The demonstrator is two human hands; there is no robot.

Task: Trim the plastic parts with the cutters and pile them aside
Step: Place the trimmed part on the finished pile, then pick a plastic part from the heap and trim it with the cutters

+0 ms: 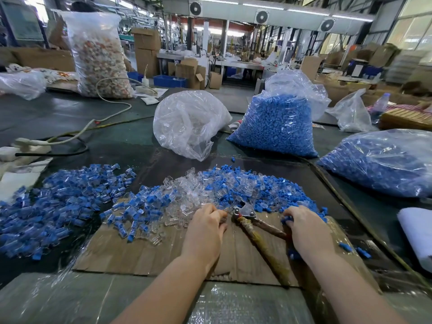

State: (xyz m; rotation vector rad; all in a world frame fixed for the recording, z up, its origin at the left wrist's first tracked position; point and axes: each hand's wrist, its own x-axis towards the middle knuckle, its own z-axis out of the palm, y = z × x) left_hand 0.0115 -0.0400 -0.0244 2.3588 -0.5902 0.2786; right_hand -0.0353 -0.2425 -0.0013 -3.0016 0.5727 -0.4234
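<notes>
Both forearms are showing bare up to the frame's lower edge, with no sleeves, gloves, watch or rings visible. The left hand and right hand are appearing uncovered.

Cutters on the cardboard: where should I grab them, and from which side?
Probably grip the cutters by the two long handles, coming from the near right. The metal head points away toward the parts pile, and the handles splay back across the cardboard toward the right hand, which rests beside the upper handle while it pinches blue parts.
</notes>
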